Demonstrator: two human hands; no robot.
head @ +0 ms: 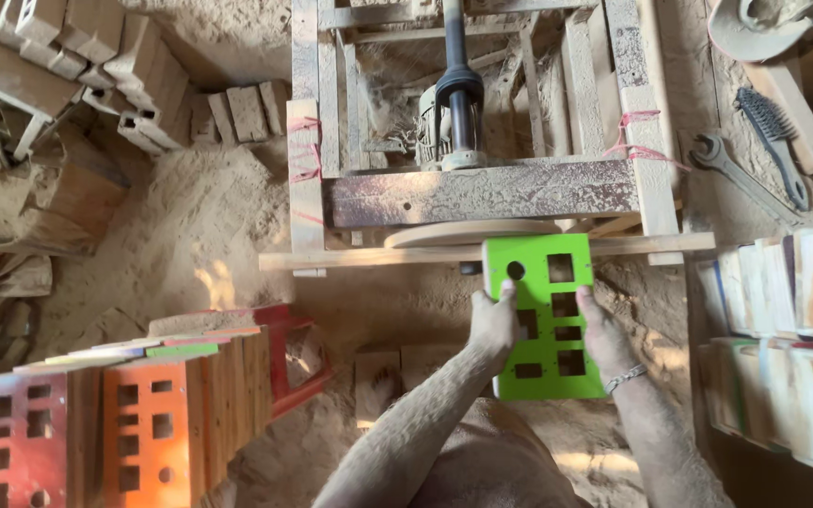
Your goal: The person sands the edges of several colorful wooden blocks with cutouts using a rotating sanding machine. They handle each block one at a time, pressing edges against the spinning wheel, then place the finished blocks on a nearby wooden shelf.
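Two hands: we see both on one green panel (546, 315), just right of the frame's centre.
Green panel: flat, pierced by square cutouts and one round hole, its top edge touching the round wooden disc (468, 232) at 12 o'clock from it.
Left hand (496, 323): grip closed on the panel's left edge, fingers spread over the face near the round hole.
Right hand (602, 334): grip closed on the panel's right edge; a metal bracelet (624, 378) sits on the wrist.
Machine: a dusty wooden frame (472, 193) with a motor and dark shaft (454, 94) stands at 12 o'clock from the hands.
Stack at 8 o'clock: we count orange and red panels (77, 433) with the same cutouts, standing on edge.
Stack at 3 o'clock: more panels (783, 329) on edge, of mixed colours.
Tools at 1 o'clock: a spanner (736, 174) and a brush (775, 141) lie on the ground.
Ground: sawdust (181, 216) covers it, with wood offcuts (96, 66) at 10 o'clock.
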